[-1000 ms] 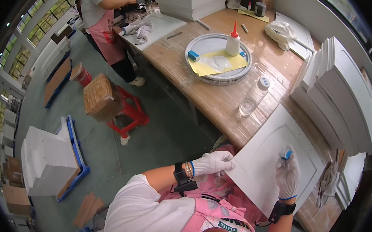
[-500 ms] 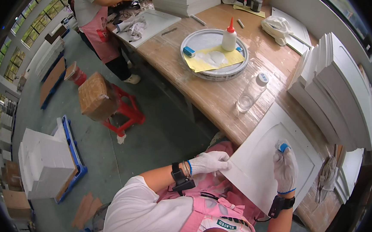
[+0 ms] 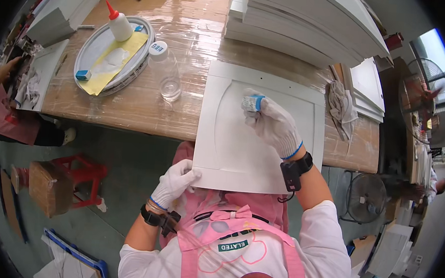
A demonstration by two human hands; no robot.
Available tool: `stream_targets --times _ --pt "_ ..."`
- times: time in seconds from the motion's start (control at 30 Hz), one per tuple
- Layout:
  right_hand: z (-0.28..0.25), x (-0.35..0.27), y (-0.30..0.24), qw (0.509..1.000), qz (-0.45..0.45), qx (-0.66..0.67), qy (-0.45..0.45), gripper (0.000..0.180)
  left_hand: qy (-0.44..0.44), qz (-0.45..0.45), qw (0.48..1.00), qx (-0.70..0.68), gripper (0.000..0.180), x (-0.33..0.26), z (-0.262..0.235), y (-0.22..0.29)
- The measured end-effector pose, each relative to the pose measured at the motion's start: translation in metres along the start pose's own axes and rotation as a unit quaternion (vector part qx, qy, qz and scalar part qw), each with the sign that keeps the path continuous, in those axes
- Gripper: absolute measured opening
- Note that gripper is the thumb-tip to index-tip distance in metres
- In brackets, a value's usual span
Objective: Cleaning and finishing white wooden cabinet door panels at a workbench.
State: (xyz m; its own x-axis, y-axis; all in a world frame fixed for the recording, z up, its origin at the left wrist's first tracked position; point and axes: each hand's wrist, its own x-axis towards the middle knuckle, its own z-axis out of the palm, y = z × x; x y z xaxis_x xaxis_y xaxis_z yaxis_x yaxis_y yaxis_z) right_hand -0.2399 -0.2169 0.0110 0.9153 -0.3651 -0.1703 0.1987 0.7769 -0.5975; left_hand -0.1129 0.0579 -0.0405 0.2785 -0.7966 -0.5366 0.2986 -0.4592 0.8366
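White panel (image 3: 243, 140) now squarer to the person, right hand (image 3: 274, 123) with the small blue-and-white block (image 3: 252, 103) moved up its face, left hand (image 3: 175, 181) shifted to the lower-left corner

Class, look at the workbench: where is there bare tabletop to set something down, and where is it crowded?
Bare wood shows between the clear bottle and the stack of white panels, and along the near edge left of the white door panel. Crowded: the round tray at left, and the rag beside the right hand.
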Motion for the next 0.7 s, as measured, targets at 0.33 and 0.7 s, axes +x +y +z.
stream_targets --times 0.33,0.7 --pt "-0.001 0.02 0.003 0.999 0.024 0.002 0.029 0.034 -0.011 0.0 1.0 -0.025 0.031 -0.001 -0.005 -0.003" --pt "0.013 0.059 -0.016 0.881 -0.034 -0.381 0.277 0.031 -0.049 0.002 0.997 -0.054 0.037 0.005 -0.01 -0.01"
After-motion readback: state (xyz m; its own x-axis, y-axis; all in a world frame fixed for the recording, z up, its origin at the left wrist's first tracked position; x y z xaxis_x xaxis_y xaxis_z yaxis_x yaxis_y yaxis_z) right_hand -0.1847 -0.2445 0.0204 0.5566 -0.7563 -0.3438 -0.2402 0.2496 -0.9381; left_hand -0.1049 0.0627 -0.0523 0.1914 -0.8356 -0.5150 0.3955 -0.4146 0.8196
